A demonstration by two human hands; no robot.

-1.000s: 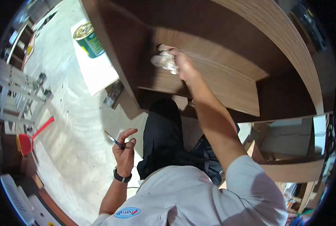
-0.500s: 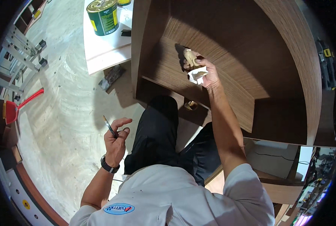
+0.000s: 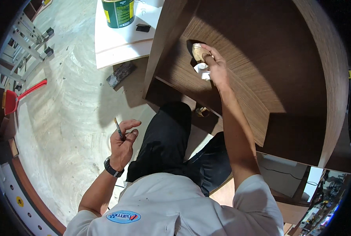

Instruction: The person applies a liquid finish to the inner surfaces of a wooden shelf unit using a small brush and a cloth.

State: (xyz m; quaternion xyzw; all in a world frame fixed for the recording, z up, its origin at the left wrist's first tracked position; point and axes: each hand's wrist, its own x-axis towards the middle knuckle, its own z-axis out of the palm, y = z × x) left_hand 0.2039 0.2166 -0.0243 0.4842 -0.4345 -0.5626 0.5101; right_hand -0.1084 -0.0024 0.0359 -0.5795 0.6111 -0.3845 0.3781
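Note:
My right hand (image 3: 218, 67) reaches inside a dark wood-grain cabinet (image 3: 175, 61). Its fingers grip a beige wad of cloth (image 3: 199, 52), pressed close to the grained panel. Crumpled white paper (image 3: 202, 71) sticks out below the wad, in the same hand. Off to the left, above the floor, my left hand (image 3: 121, 149) pinches a thin paintbrush (image 3: 118, 129) with its tip pointing up. The index finger of that hand stretches away to the right, and a dark watch (image 3: 113, 168) circles the wrist.
A green and yellow tin (image 3: 118, 15) and a small black piece (image 3: 143, 28) rest on a white board (image 3: 122, 43). Beneath it lies a worn block (image 3: 121, 74). A red dustpan (image 3: 11, 103) and a ladder (image 3: 28, 47) are at far left. A small open container (image 3: 202, 111) stands between my knees.
My right hand has turned over the beige wad, so its back now faces up and the fingers press towards the panel. The whole view has shifted slightly. My left hand keeps the brush.

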